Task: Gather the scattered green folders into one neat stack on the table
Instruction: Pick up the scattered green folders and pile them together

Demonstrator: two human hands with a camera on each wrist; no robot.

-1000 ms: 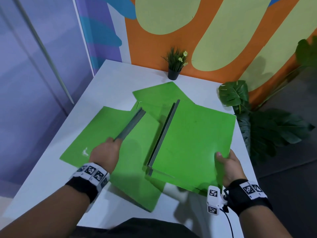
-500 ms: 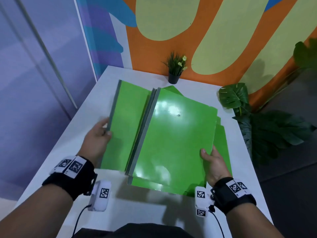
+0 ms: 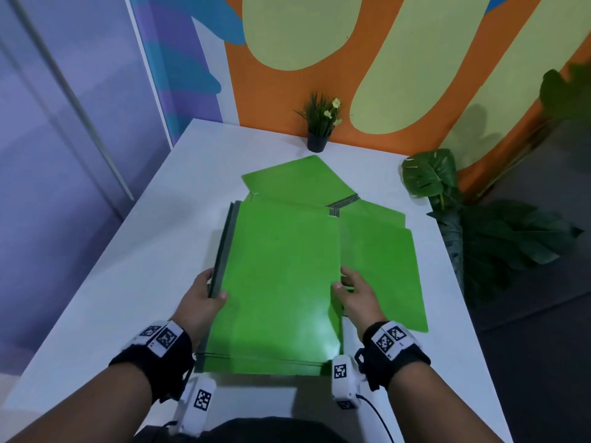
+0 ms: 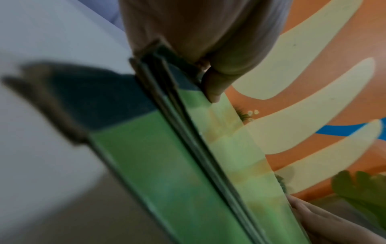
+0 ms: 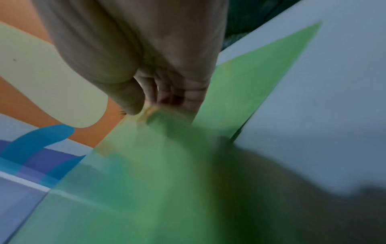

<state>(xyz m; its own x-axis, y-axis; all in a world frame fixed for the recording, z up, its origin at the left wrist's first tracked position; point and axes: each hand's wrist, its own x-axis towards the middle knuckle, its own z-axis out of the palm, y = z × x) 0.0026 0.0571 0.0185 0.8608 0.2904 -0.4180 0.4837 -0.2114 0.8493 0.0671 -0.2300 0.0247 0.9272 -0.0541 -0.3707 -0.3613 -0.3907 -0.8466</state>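
Observation:
A stack of green folders (image 3: 281, 282) with grey spines is held between both hands above the white table (image 3: 128, 282). My left hand (image 3: 204, 298) grips the grey spine edge (image 4: 167, 92), thumb on top. At the stack's right edge my right hand (image 3: 348, 289) pinches the covers (image 5: 167, 125) between thumb and fingers. Under and to the right of the stack lies another green folder (image 3: 383, 266). One more green folder (image 3: 297, 180) lies slantwise behind them. The wrist views are blurred.
A small potted plant (image 3: 319, 126) stands at the table's far edge by the painted wall. Large leafy plants (image 3: 479, 225) stand beyond the table's right edge. Bare white tabletop stretches to the left of the folders.
The two folders held side by side a moment ago are now together in one stack. Both hands came closer to each other and the stack came nearer to me.

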